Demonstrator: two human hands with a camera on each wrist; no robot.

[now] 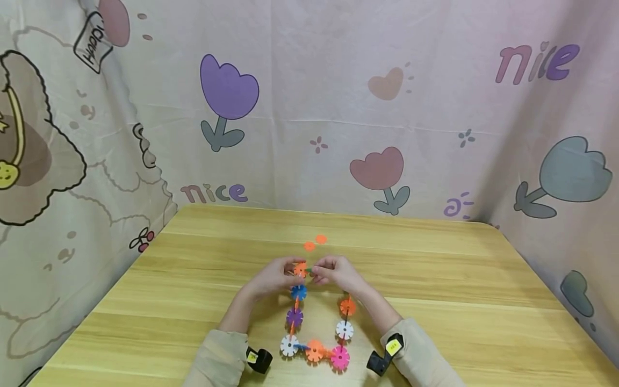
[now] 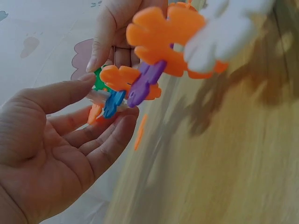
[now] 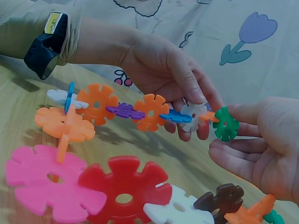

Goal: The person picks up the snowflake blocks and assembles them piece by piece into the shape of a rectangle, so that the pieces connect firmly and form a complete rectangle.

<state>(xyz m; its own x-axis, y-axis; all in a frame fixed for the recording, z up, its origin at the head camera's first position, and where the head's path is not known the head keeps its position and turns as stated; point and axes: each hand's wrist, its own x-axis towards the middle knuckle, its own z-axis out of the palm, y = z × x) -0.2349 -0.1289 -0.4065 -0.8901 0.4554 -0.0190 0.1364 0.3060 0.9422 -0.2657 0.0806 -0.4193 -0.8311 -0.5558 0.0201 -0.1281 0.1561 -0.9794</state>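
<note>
A chain of notched plastic snowflake discs runs in a U shape over the table. Near its far left end my left hand [image 1: 276, 278] grips it, the fingers and thumb around a white disc [image 3: 190, 117] and a small orange disc [image 3: 208, 116]. My right hand [image 1: 337, 273] pinches a green disc [image 3: 226, 124] by its edge, and that disc touches the orange one; whether their slots are engaged I cannot tell. Below the left hand follow a blue disc [image 1: 299, 292] and a purple disc [image 1: 295, 317]. A pink disc [image 1: 340, 357] forms the near right corner.
Two loose orange discs [image 1: 309, 245] lie on the wooden table [image 1: 435, 269] beyond the hands. The chain's right side, with a white disc [image 1: 345, 330] and an orange disc [image 1: 347, 307], passes near the right forearm. A printed curtain [image 1: 309, 80] hangs behind the table.
</note>
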